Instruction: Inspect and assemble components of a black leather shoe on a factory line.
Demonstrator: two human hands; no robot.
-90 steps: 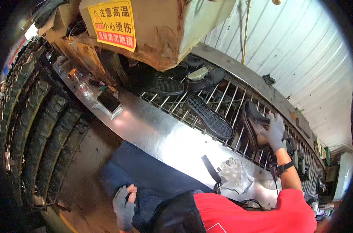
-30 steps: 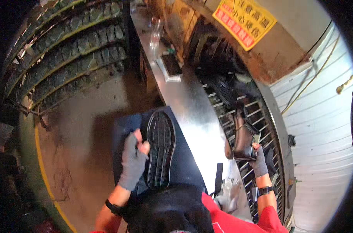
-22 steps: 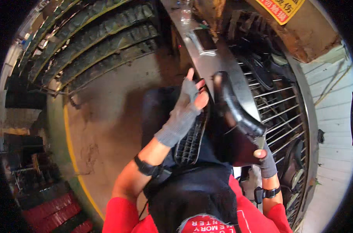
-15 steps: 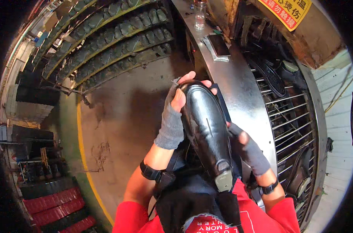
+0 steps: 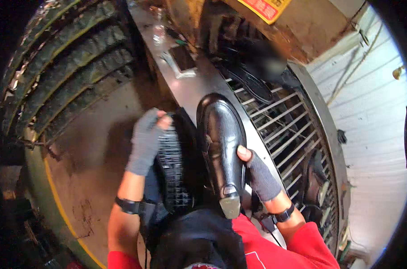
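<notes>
- Being grasped along its right side by the gloved right hand (image 5: pixel 259 175), thumb on top and the other fingers hidden, the shoe (image 5: pixel 221 143) is pointed toe-far, beyond the apron (image 5: pixel 190 235).
- The left hand (image 5: pixel 146 140) is placed at the far left part of the sole (image 5: pixel 171 166), fingers curled; whether an edge is gripped or merely touched cannot be told.
- The sole is seen just left of the shoe, gridded face up.
- Judged as done: the glossy black upper is already shaped around a last (image 5: pixel 230 206), whose grey-green end is exposed at the heel.
- Judged as left: shoe and sole are unjoined; whether glue is spread cannot be made out.
- On the barred rack (image 5: pixel 275 106) to the right, a second sole (image 5: pixel 255 85) is laid far and a dark shoe (image 5: pixel 314 179) near.
- On the far counter (image 5: pixel 190 87), a phone (image 5: pixel 182 58) and a clear bottle (image 5: pixel 158 33) are set, well apart from the hands.
- The far left is filled by loaded shelves (image 5: pixel 73 67).
- The sole's far end is partly covered by the left hand; the shoe's underside is hidden.
</notes>
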